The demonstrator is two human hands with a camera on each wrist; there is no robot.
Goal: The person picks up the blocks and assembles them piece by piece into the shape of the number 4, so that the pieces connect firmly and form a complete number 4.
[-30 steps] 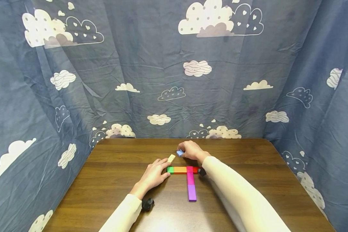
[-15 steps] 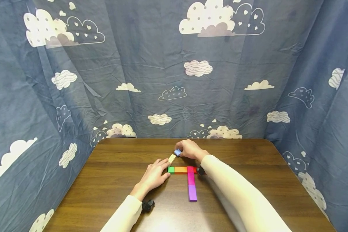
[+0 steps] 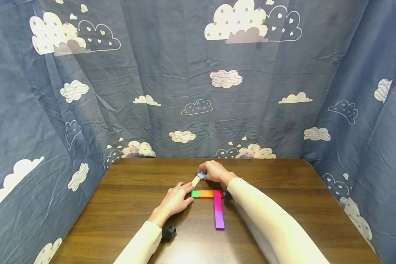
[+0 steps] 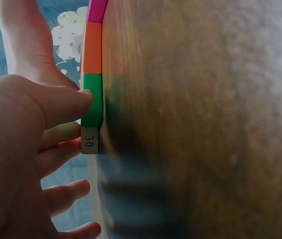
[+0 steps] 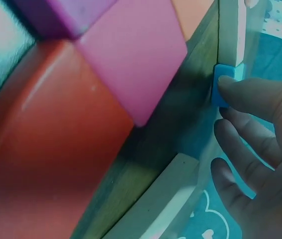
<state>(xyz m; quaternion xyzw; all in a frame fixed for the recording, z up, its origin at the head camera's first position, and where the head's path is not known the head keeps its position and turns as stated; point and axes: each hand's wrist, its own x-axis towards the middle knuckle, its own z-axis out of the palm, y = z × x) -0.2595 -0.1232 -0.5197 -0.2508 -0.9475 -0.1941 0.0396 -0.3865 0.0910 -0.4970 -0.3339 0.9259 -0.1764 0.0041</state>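
With its thumb on one face and a finger behind, my right hand (image 3: pixel 214 171) pinches a small light-blue block (image 5: pixel 223 84). That block meets the far end of a pale wooden block (image 3: pixel 196 181), which slants away from the row. My left hand (image 3: pixel 175 200) has its fingers loosely extended. Its thumb touches the green block (image 4: pixel 93 102), and two fingers touch the pale wooden block's near end, marked 30. Joined to the green block are an orange block (image 3: pixel 206 194), then a magenta block (image 3: pixel 217 201) and a red block (image 5: pixel 51 149). A purple block (image 3: pixel 219 221) continues from the magenta one toward me.
Another pale block (image 5: pixel 155 199) lies near the right wrist in the right wrist view; the right arm hides it in the head view. The brown wooden table (image 3: pixel 128 176) ends at a dark-blue cloud-print curtain (image 3: pixel 171 80) on the far side. Both wrists carry black cameras.
My right hand has brought the light-blue block leftward and slightly nearer, from a gap to the pale block's far end. My left hand has stayed in place.
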